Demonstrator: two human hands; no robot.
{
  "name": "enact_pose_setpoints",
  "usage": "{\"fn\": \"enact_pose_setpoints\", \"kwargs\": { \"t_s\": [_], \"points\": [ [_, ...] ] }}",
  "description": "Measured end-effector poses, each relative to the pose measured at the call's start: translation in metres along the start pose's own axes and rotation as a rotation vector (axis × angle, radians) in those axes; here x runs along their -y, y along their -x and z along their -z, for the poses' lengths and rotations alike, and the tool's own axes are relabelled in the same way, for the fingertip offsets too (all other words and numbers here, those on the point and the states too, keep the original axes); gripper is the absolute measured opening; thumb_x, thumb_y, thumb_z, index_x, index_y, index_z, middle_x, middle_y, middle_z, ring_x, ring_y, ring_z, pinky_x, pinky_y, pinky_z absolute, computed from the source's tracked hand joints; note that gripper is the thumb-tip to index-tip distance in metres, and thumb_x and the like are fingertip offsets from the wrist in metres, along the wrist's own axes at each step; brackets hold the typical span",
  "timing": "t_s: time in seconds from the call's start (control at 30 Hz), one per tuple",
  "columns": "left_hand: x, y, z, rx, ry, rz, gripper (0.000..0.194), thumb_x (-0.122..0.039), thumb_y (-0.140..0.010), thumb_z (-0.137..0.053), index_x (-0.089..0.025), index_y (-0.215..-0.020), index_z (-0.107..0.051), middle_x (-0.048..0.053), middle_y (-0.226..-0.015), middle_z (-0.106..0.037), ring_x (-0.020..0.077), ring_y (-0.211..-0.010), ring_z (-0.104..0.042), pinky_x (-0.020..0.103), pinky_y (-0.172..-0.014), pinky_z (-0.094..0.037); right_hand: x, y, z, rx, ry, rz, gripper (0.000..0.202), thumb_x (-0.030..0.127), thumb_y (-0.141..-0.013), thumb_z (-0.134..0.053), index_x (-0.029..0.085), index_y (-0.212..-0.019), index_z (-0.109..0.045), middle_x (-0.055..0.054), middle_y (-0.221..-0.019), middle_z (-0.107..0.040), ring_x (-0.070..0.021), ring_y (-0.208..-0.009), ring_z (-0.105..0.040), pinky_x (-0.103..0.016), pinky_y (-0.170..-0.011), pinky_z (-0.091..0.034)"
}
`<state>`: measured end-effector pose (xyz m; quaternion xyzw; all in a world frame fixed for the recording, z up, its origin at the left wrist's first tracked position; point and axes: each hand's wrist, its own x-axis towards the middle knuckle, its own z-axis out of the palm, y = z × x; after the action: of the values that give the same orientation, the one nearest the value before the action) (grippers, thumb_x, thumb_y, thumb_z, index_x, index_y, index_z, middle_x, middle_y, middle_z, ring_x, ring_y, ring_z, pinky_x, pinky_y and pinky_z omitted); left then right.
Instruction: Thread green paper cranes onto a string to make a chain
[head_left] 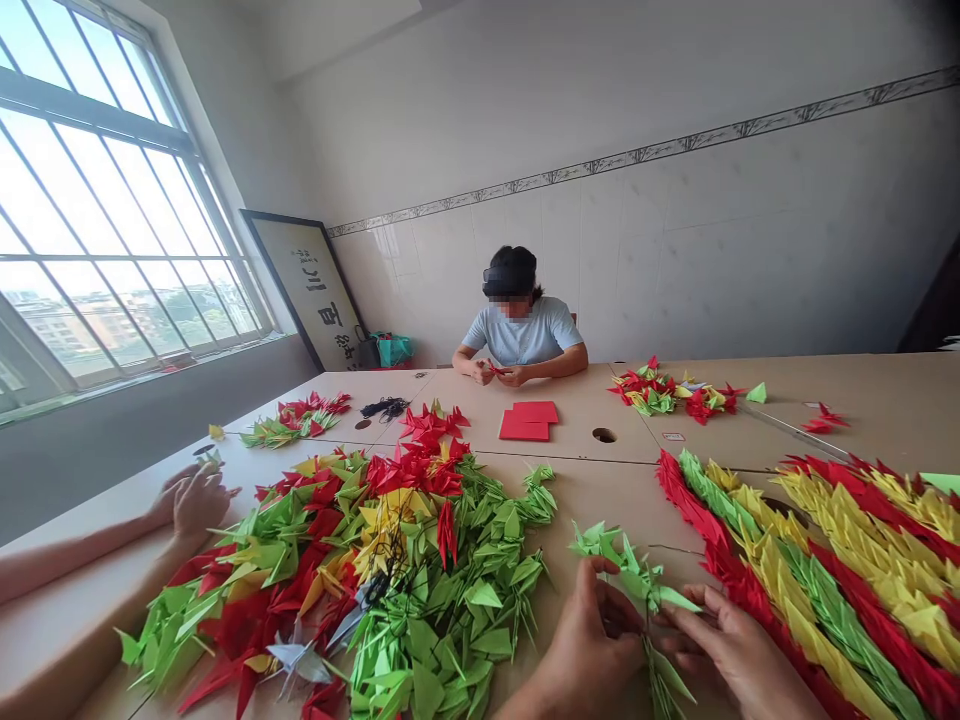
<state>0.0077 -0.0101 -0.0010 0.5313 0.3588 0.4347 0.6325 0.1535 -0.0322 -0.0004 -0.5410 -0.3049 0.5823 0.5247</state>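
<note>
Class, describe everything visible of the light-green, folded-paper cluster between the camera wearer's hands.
The light-green, folded-paper cluster shows creased, sharply pointed pieces in a loose row. It slants down rightward over the tan tabletop; the left hand and right hand touch it. Similar green pieces show lower, between the hands; whether they join it is hidden.

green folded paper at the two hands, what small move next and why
Probably straighten the green point with the right hand, the left hand steadying the green cluster: the right grip seems to pinch that point, and the cluster's pieces splay in different directions.
</note>
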Motion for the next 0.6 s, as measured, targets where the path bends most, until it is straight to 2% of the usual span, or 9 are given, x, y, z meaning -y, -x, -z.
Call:
{"fn": "enact_pose_setpoints", "kwargs": {
  "t_s": [0.1, 0.17, 0.2, 0.27, 0.33, 0.4, 0.5, 0.6],
  "points": [
    [-0.001, 0.001, 0.000, -0.019, -0.016, -0.001, 0.056, 0.005, -0.054, -0.053, -0.018, -0.104, -0.043, -0.003, -0.071, -0.055, 0.0108, -0.067, -0.052, 0.022, -0.062, -0.037, 0.008, 0.002, -0.003, 0.030, -0.174, 0.011, 0.053, 0.033, -0.057, -0.075, 0.026, -0.105, -0.053, 0.000, -0.095, -0.071, -0.0228, -0.095, -0.065, -0.029, -0.077, -0.053],
    [-0.002, 0.001, 0.000, -0.058, -0.016, -0.005, 0.055, 0.004, -0.055, -0.053, -0.018, -0.106, -0.044, -0.003, -0.072, -0.056, 0.0114, -0.069, -0.052, 0.023, -0.064, -0.038, 0.012, 0.003, -0.004, 0.028, -0.183, 0.036, 0.066, 0.035, -0.060, -0.075, 0.029, -0.118, -0.045, -0.001, -0.104, -0.069, -0.0228, -0.103, -0.061, -0.031, -0.084, -0.052],
    [-0.003, 0.001, -0.001, -0.086, -0.016, -0.005, 0.054, 0.004, -0.056, -0.053, -0.018, -0.105, -0.045, -0.003, -0.073, -0.056, 0.0115, -0.069, -0.052, 0.023, -0.064, -0.038, 0.013, 0.003, -0.004, 0.018, -0.136, 0.057, 0.066, 0.038, -0.061, -0.074, 0.029, -0.119, -0.045, -0.001, -0.105, -0.068, -0.0231, -0.103, -0.061, -0.032, -0.083, -0.052],
    [-0.004, 0.000, -0.001, -0.144, -0.009, -0.001, 0.051, 0.003, -0.057, -0.053, -0.018, -0.103, -0.048, -0.002, -0.073, -0.057, 0.0117, -0.069, -0.053, 0.023, -0.064, -0.039, 0.013, 0.002, -0.002, -0.004, 0.059, 0.111, 0.051, 0.045, -0.064, -0.070, 0.026, -0.108, -0.053, -0.003, -0.097, -0.069, -0.0241, -0.094, -0.064, -0.031, -0.075, -0.054],
    [-0.004, -0.001, -0.001, -0.190, 0.004, 0.001, 0.047, 0.001, -0.057, -0.054, -0.017, -0.101, -0.050, -0.002, -0.072, -0.057, 0.0120, -0.067, -0.054, 0.023, -0.063, -0.039, 0.010, 0.000, 0.000, 0.015, 0.287, 0.194, 0.034, 0.050, -0.067, -0.064, 0.023, -0.088, -0.060, -0.003, -0.083, -0.069, -0.0233, -0.082, -0.065, -0.028, -0.067, -0.054],
    [-0.004, -0.002, -0.001, -0.224, 0.010, -0.007, 0.043, -0.001, -0.058, -0.056, -0.018, -0.097, -0.053, -0.002, -0.070, -0.057, 0.0123, -0.066, -0.054, 0.023, -0.063, -0.039, 0.007, -0.001, 0.001, 0.053, 0.448, 0.289, 0.028, 0.051, -0.069, -0.061, 0.022, -0.072, -0.060, -0.001, -0.068, -0.065, -0.0202, -0.069, -0.063, -0.025, -0.062, -0.051],
    [-0.005, -0.002, 0.000, -0.260, -0.022, -0.032, 0.039, -0.002, -0.058, -0.056, -0.018, -0.093, -0.055, -0.002, -0.069, -0.057, 0.0128, -0.067, -0.054, 0.023, -0.063, -0.040, 0.002, -0.003, 0.001, 0.115, 0.563, 0.370, 0.020, 0.041, -0.069, -0.064, 0.023, -0.067, -0.058, 0.002, -0.062, -0.061, -0.0176, -0.063, -0.059, -0.023, -0.060, -0.048],
    [-0.007, 0.000, 0.001, -0.252, -0.061, -0.046, 0.039, 0.000, -0.059, -0.052, -0.018, -0.093, -0.056, -0.002, -0.071, -0.057, 0.0132, -0.069, -0.055, 0.024, -0.064, -0.041, -0.001, -0.004, 0.001, 0.147, 0.620, 0.346, 0.014, 0.037, -0.069, -0.065, 0.023, -0.072, -0.062, 0.001, -0.069, -0.067, -0.0196, -0.070, -0.063, -0.024, -0.065, -0.049]
  ]
}}
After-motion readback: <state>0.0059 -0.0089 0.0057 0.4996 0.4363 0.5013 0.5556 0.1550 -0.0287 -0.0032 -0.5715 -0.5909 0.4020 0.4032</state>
